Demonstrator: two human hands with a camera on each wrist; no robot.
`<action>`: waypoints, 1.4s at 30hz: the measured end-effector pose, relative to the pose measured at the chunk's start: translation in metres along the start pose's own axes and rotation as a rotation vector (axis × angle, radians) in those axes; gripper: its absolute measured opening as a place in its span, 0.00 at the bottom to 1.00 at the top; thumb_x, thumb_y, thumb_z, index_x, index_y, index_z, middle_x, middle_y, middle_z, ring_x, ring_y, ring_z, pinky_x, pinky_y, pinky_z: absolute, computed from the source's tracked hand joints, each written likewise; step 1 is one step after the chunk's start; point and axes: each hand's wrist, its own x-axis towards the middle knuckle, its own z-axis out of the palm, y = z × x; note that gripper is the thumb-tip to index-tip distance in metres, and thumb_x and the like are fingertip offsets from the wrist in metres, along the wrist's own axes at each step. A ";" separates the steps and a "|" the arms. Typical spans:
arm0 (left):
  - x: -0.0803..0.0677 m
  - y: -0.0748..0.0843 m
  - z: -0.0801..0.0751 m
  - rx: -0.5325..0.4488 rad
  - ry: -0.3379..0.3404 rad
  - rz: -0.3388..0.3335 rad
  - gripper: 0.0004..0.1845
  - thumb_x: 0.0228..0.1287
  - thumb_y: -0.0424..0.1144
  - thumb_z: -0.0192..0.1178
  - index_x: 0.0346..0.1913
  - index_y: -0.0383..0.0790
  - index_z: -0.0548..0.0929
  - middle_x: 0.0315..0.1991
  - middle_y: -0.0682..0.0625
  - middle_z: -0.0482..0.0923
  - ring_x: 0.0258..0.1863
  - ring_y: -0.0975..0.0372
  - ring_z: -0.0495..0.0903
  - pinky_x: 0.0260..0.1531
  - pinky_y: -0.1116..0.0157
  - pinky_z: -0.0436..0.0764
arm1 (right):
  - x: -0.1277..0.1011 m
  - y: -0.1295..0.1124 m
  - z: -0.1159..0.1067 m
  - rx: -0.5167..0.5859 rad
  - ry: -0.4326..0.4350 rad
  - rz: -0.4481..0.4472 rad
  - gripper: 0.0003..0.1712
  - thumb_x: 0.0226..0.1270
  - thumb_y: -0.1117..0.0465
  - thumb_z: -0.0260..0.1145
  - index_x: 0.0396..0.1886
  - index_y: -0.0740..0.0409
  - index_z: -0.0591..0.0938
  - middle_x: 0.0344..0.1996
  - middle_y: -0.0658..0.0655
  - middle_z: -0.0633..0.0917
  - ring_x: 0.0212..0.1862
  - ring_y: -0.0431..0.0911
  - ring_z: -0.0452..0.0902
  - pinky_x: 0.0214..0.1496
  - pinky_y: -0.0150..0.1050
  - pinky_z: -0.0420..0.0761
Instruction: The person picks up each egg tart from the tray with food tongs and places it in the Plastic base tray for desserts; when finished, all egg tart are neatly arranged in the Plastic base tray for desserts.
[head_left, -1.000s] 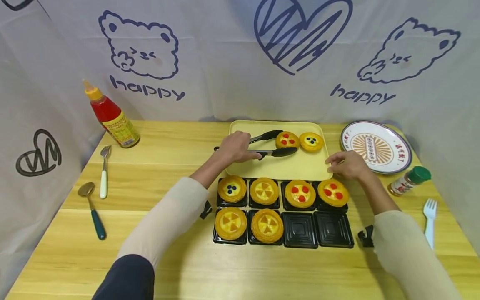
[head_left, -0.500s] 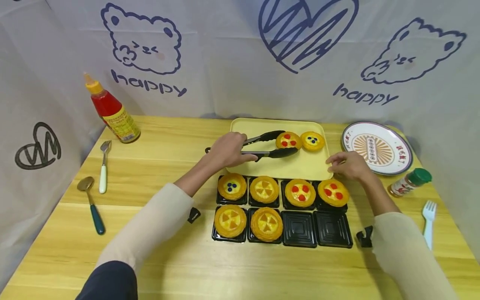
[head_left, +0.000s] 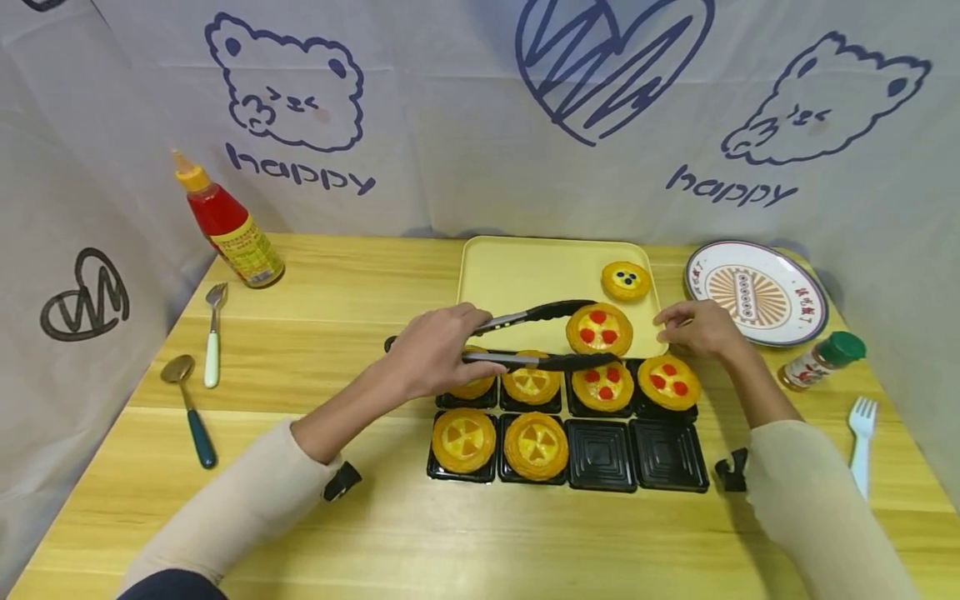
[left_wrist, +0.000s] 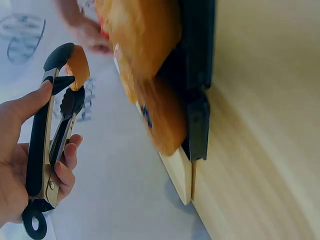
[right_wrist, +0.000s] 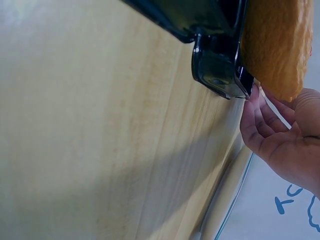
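Observation:
My left hand [head_left: 433, 348] grips black-and-silver tongs [left_wrist: 42, 135], thumb along one arm and fingers round the other. Between the tong tips a strawberry-topped egg tart [head_left: 600, 330] is raised over the front edge of the cream tray [head_left: 517, 258]. My right hand [head_left: 701, 330] pinches the tray's right edge near its front corner. A tart with blueberries [head_left: 626, 282] lies on the tray at the back right. In front stand black square holders in two rows; several bear tarts, such as a strawberry one [head_left: 670, 383]. Two front-row holders, one at the right end [head_left: 669, 455], bear none.
A patterned plate [head_left: 757, 292] and a green-capped shaker [head_left: 821, 361] stand right of the tray, a pale fork [head_left: 862, 442] nearer. At the left are a red sauce bottle [head_left: 232, 229], a fork [head_left: 213, 337] and a spoon [head_left: 189, 408]. A cloth with drawings hangs behind.
The tongs have taken the strawberry tart, lifted it off the tray and brought it toward the front row of the scene. The left hand moved nearer with them; the right hand stayed at the tray edge.

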 end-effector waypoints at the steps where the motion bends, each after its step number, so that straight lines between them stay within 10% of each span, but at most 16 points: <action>1: -0.005 0.002 0.001 0.009 0.002 0.021 0.35 0.55 0.59 0.65 0.57 0.35 0.77 0.47 0.44 0.82 0.40 0.56 0.82 0.39 0.61 0.82 | 0.000 0.000 0.000 0.004 -0.001 -0.002 0.18 0.59 0.60 0.68 0.45 0.69 0.82 0.35 0.65 0.83 0.30 0.42 0.71 0.27 0.33 0.70; 12: -0.047 0.025 0.010 0.082 -0.071 0.198 0.35 0.53 0.61 0.65 0.55 0.38 0.78 0.42 0.49 0.81 0.28 0.65 0.77 0.24 0.71 0.76 | 0.002 -0.005 -0.001 0.000 0.015 -0.008 0.17 0.60 0.60 0.67 0.45 0.68 0.82 0.35 0.65 0.82 0.29 0.44 0.70 0.25 0.34 0.69; 30: -0.049 0.034 0.014 0.111 -0.149 0.203 0.36 0.49 0.63 0.66 0.53 0.38 0.78 0.41 0.50 0.80 0.30 0.65 0.77 0.24 0.72 0.75 | 0.004 -0.007 0.002 -0.014 0.004 -0.004 0.18 0.60 0.59 0.67 0.46 0.67 0.82 0.35 0.63 0.82 0.31 0.44 0.70 0.27 0.34 0.69; 42: 0.012 0.025 -0.007 0.099 -0.097 0.094 0.40 0.52 0.63 0.64 0.60 0.37 0.74 0.51 0.45 0.79 0.37 0.59 0.80 0.34 0.64 0.81 | -0.001 -0.002 0.001 0.004 -0.002 0.024 0.19 0.60 0.58 0.67 0.46 0.68 0.81 0.35 0.62 0.82 0.30 0.43 0.69 0.26 0.33 0.69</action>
